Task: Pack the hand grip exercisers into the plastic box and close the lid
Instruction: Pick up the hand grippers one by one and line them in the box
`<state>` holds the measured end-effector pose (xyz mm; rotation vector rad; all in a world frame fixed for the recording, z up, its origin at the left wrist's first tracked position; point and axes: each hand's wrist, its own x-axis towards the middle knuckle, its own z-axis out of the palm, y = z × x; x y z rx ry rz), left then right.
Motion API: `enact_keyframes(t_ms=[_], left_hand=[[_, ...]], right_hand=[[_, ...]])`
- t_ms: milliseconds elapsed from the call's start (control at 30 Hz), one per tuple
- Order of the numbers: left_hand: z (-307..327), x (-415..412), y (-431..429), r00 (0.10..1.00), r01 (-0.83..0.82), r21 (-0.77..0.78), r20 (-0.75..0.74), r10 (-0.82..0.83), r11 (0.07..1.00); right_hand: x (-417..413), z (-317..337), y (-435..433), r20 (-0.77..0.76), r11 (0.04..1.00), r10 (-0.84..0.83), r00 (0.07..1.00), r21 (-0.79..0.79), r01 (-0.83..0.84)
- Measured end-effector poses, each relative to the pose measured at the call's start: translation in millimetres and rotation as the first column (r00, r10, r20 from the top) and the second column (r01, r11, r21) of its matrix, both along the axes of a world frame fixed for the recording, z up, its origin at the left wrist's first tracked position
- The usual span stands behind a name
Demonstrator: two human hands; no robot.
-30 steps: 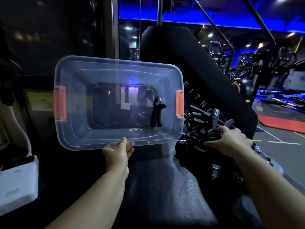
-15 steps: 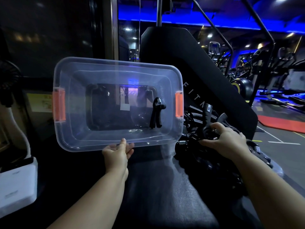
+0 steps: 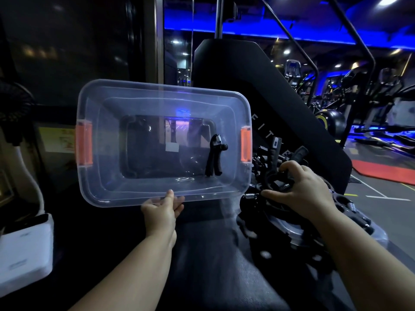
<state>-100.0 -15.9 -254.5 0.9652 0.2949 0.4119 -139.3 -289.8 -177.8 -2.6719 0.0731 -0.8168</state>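
The right hand [image 3: 303, 187] has slid a little leftward into the pile of hand grip exercisers [image 3: 270, 160], fingers curled round a looped black handle and thumb stretched out low. The left hand [image 3: 160, 212] pinches the near rim of the plastic box [image 3: 157, 87] (clear, round-cornered, orange latches [image 3: 85, 144] at both ends), thumb on the rim and fingers behind, the opening tipped toward the camera. One exerciser [image 3: 214, 158], black with a coiled steel spring, rests inside at lower right. The pile sits on the clear lid [image 3: 380, 237], on a fine-textured black pad [image 3: 202, 254].
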Motion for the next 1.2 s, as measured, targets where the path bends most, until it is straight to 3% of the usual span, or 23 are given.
enact_keyframes(t_ms=[233, 633, 1200], left_hand=[[1, 0, 0, 1.0, -0.003, 0.0, -0.006, 0.003, 1.0], [1, -1, 1, 1.0, 0.014, 0.003, 0.007, -0.014, 1.0], [2, 1, 2, 1.0, 0.008, -0.014, -0.015, -0.008, 1.0]], right_hand=[[8, -2, 29, -0.024, 0.999, 0.041, 0.999, -0.033, -0.042], [24, -8, 67, -0.03, 0.968, 0.237, 0.971, 0.094, -0.233], [48, -12, 94, -0.07, 0.955, 0.272, 0.96, 0.144, -0.26]])
